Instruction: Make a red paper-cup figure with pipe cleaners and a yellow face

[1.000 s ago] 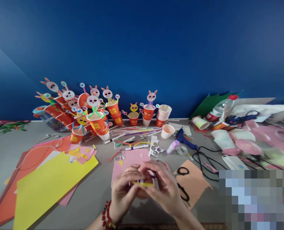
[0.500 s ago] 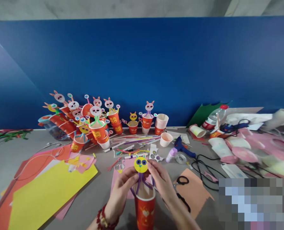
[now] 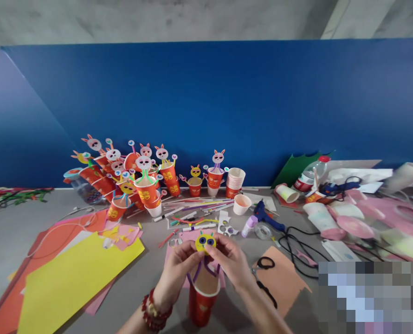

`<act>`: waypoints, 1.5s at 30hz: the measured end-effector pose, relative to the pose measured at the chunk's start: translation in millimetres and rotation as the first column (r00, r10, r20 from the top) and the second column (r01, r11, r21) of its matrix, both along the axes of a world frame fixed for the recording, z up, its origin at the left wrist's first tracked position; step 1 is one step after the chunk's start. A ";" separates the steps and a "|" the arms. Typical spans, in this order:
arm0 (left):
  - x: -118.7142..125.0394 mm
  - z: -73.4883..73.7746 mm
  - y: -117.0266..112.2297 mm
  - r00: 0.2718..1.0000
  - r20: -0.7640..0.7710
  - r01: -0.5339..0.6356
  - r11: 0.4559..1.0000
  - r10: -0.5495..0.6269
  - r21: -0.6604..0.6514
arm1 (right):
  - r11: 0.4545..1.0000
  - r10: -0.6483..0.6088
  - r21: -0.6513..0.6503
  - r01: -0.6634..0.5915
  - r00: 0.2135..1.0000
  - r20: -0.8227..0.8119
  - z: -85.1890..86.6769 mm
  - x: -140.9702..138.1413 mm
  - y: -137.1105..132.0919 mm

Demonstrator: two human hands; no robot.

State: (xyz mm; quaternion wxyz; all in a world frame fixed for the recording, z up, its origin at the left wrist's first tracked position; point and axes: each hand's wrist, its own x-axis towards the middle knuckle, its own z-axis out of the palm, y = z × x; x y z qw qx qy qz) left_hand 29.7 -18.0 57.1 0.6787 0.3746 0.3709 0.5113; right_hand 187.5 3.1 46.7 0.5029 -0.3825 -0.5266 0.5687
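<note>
Between both hands is a round yellow paper face (image 3: 202,246) with big eyes and small ears. My left hand (image 3: 178,266) pinches its lower left edge, and my right hand (image 3: 229,260) grips its right side with the thumb across the front. Purple pipe cleaners (image 3: 197,271) run down from the face to a red paper cup (image 3: 203,308) with a white rim, standing below my hands. A pink paper sheet (image 3: 221,279) lies behind the cup. My fingers behind the face are hidden.
Finished cup figures (image 3: 147,192) crowd the back left. Yellow paper (image 3: 81,283) lies at left. Right of my hands are scissors (image 3: 265,263) on orange paper (image 3: 285,283), a blue glue gun (image 3: 267,217), a glue stick (image 3: 249,226) and black cables (image 3: 293,241). A cup stack (image 3: 235,181) stands behind.
My right thumb has moved onto the front of the yellow face, and my hands are closer together. The cup has tilted and shifted slightly left. The camera view has tipped upward a little.
</note>
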 end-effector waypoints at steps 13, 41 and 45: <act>1.9 3.9 -7.7 0.998 -0.040 0.046 0.998 -0.045 0.043 | 0.999 0.037 -0.027 -0.037 0.999 -0.026 4.3 -1.8 -0.4; -5.2 3.9 -23.4 0.992 0.093 0.084 0.996 -0.084 -0.002 | 0.983 0.150 -0.098 -0.158 0.985 -0.082 19.2 -3.6 -12.5; -5.7 0.5 -27.4 0.986 0.120 0.121 0.993 -0.119 -0.011 | 0.976 0.215 -0.018 -0.219 0.969 -0.121 23.1 -5.1 -12.8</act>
